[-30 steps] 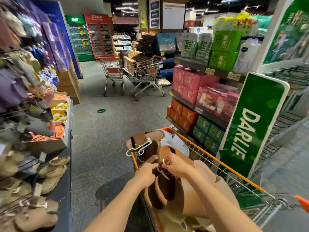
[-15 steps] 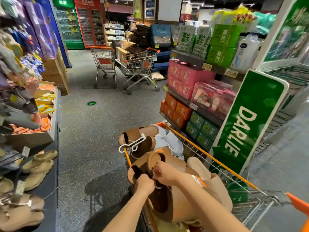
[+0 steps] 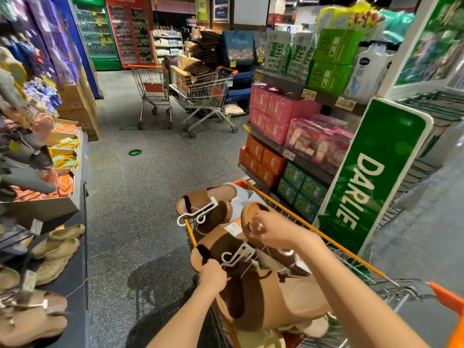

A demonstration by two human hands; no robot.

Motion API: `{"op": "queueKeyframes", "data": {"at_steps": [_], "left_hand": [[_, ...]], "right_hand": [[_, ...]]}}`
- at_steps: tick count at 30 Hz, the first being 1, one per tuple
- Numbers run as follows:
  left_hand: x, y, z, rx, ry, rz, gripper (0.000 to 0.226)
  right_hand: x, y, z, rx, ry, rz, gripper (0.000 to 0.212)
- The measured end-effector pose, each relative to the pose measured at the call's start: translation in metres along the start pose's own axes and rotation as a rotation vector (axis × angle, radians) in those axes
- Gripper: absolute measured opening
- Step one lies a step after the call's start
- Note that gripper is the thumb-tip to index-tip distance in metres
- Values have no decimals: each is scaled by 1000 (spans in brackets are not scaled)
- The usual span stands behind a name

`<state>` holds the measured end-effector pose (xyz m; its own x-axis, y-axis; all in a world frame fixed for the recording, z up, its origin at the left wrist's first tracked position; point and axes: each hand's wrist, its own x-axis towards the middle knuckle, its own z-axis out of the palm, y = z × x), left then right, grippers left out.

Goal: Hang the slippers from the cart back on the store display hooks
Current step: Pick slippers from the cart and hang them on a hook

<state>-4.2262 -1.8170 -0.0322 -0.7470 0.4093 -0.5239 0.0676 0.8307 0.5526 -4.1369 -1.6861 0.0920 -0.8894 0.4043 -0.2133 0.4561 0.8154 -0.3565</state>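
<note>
1. Supermarket aisle with a speckled grey floor (image 3: 155, 197); stocked shelves of pink and green boxes (image 3: 288, 114) run along the right, and a slipper display rack (image 3: 37, 247) stands at the left edge.
2. Directly below the camera is an orange-rimmed wire cart (image 3: 301, 217) piled with brown slippers.
3. The left hand (image 3: 213, 275) is closed around the near edge of a brown slipper pair (image 3: 253, 292) at the top of the pile, just beside its white plastic hanger (image 3: 237, 254).
4. The right hand (image 3: 272, 231) is closed too, pinching what looks like a thin string or tag loop above another brown slipper (image 3: 253, 214); exactly what it grips is too small to tell.
5. A further pair with a white hanger (image 3: 198, 212) lies at the cart's far end.
6. This appears to be the untangling and picking-up step. Next, the pair needs lifting free and carrying left to an open hook on the rack.
</note>
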Motion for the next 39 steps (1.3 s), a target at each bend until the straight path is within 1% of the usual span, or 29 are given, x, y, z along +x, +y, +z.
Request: {"op": "queueKeyframes", "data": {"at_steps": [3, 4, 9, 12, 14, 16, 18, 21, 23, 24, 25, 26, 27, 28, 29, 30, 31, 33, 34, 36, 39], "left_hand": [[-1, 6, 9, 22, 25, 39, 35], [-4, 8, 10, 51, 6, 74, 35], [-7, 10, 16, 66, 75, 90, 36], [-5, 13, 15, 118, 110, 59, 40], [-6, 16, 13, 118, 93, 60, 38], [-2, 17, 11, 137, 86, 60, 35], [5, 15, 10, 98, 74, 24, 32], [14, 11, 10, -91, 72, -86, 30], [14, 11, 10, -207, 124, -99, 37], [14, 12, 9, -255, 175, -76, 42], [12, 13, 7, -261, 246, -46, 45], [12, 13, 7, -213, 320, 0, 44], [7, 16, 6, -136, 354, 46, 40], [5, 18, 8, -53, 344, 114, 34], [-1, 21, 11, 4, 271, 162, 32], [-7, 23, 16, 42, 166, 186, 34], [-13, 24, 23, 70, 38, 166, 37], [-25, 26, 34, 106, -200, 95, 32], [-27, 26, 40, 102, -277, 65, 30], [-30, 27, 45, 65, -330, 23, 30], [-30, 27, 44, 5, -307, -14, 24]], "right_hand": [[-7, 4, -25, 7, 55, 0, 24], [-9, 8, -29, 14, 66, 8, 26], [-21, 37, -3, 105, 59, 80, 32], [-23, 44, 14, 128, 15, 64, 28], [-24, 50, 26, 169, -6, 76, 20], [-25, 56, 44, 137, -9, 85, 14], [-21, 60, 65, 112, -8, 91, 21], [-11, 59, 84, 134, 16, 99, 25], [-6, 60, 87, 166, 26, 93, 23], [-5, 61, 85, 203, 48, 95, 22], [-5, 62, 83, 242, 59, 106, 21], [-4, 64, 84, 272, 74, 98, 19], [-3, 64, 85, 287, 77, 97, 17], [-2, 65, 87, 305, 85, 99, 17], [-1, 63, 91, 328, 81, 117, 21], [1, 61, 95, 347, 82, 125, 25], [2, 59, 101, 356, 81, 137, 27], [5, 55, 111, 374, 105, 141, 26], [6, 55, 115, 393, 126, 147, 26], [6, 55, 116, 430, 153, 171, 26], [2, 58, 110, 559, 149, 208, 24]]}}
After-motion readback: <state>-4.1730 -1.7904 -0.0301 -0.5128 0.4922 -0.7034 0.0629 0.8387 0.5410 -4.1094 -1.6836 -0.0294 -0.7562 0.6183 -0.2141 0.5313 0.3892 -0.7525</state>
